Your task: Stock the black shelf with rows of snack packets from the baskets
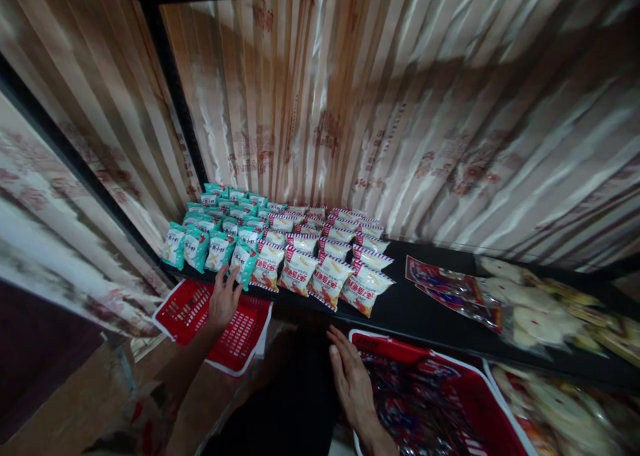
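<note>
My left hand [225,301] reaches to the shelf's front edge, its fingers apart and the tips against a teal snack bag [244,264] at the right end of the front teal row. Rows of the same teal bags [220,249] stand upright behind and to the left. Alongside them stand several rows of white snack bags [327,276] with red lettering and striped top edges. Lower down, my right hand [353,379] has its fingers stretched out and holds nothing. It hangs just left of a red basket [457,359] filled with dark, shiny packets.
A red basket [240,333] with a white rim sits below the shelf at left. On the black shelf [425,309], flat red-blue packets [455,289] and clear packs of pale rounds [535,309] lie to the right. Pleated curtains [310,109] hang behind; a dark post [175,89] stands at left.
</note>
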Tool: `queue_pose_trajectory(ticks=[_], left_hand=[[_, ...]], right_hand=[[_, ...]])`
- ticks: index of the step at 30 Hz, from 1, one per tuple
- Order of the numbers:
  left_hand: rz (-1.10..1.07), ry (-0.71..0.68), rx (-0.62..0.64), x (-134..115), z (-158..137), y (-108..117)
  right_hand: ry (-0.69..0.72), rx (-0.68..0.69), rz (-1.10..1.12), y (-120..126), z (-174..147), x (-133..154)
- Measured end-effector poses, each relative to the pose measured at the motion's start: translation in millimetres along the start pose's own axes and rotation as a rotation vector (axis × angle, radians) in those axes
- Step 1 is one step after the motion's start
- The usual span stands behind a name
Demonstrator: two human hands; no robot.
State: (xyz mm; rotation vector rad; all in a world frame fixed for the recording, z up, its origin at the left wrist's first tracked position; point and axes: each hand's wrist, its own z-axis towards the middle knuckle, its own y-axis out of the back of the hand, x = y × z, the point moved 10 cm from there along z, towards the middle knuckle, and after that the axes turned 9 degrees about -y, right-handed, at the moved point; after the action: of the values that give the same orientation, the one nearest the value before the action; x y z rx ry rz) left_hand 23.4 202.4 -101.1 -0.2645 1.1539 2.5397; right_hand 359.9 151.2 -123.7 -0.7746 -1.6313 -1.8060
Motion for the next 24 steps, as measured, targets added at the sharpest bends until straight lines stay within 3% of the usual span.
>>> queue_pose_trajectory(ticks=[6,10,18,24], left_hand=[[0.099,-0.148,-0.079,-10,7,5],[0.143,-0.278,-0.042,-17,9,-1],[0.131,-0.37,-0.09,-22,27,-10],[0.068,-0.308,-0.168,-14,32,-16]], right_hand=[[0.039,-0.122,-0.062,-2,-6,7],[0.036,-0.141,-0.093,-7,-6,16],[0.068,-0.07,-0.099,-39,7,54],[0.042,-0.051,-0.074,-54,18,59]])
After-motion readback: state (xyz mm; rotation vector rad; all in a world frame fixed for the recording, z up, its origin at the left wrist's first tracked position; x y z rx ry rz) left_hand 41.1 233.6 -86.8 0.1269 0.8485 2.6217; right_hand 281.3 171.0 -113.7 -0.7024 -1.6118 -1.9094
